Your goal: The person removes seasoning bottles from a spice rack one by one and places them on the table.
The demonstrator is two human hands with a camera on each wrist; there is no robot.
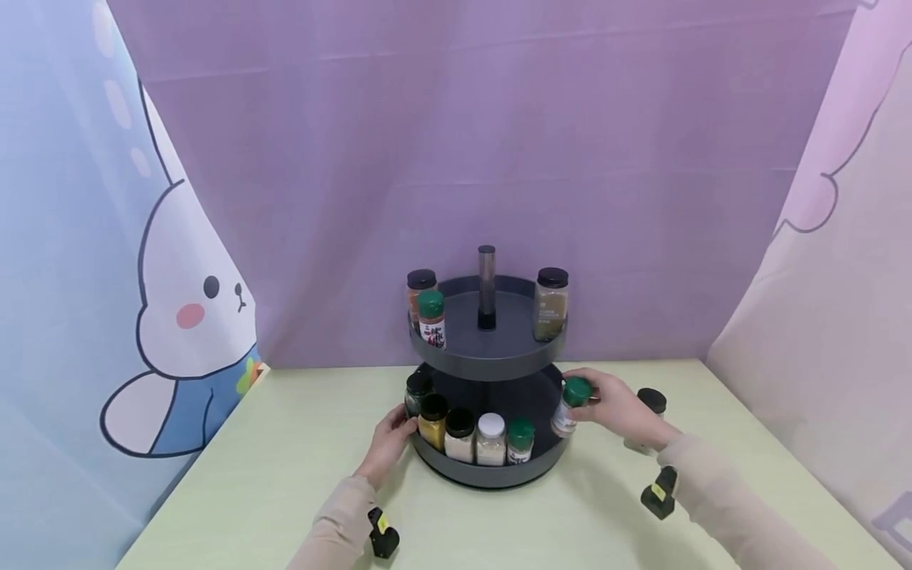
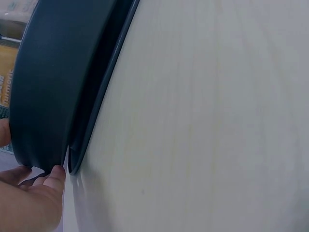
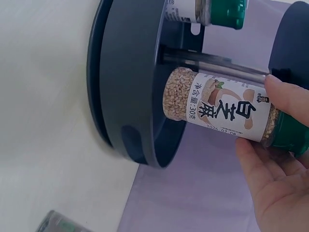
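Observation:
A dark two-tier turntable rack (image 1: 492, 476) stands on the table with spice jars on both tiers. My right hand (image 1: 618, 408) grips a green-capped jar of white sesame seeds (image 3: 227, 104) near its cap. That jar is held slightly tilted at the right side of the lower tier, its base over the tray in the right wrist view. On the left, my left hand (image 1: 390, 445) holds the lower tray's rim (image 2: 53, 72) between thumb and fingers. Along the lower tier's front stand a yellow spice jar (image 1: 431, 431), a white-capped jar (image 1: 491, 447) and another green-capped jar (image 1: 520, 448).
The upper tier (image 1: 492, 366) bears a black-capped jar (image 1: 551, 313) on its right and two jars at its left, one a green-capped jar (image 1: 431, 321). Behind my right wrist, a black-capped jar (image 1: 651, 401) stands on the table (image 1: 285, 475). A purple curtain (image 1: 499, 142) hangs behind.

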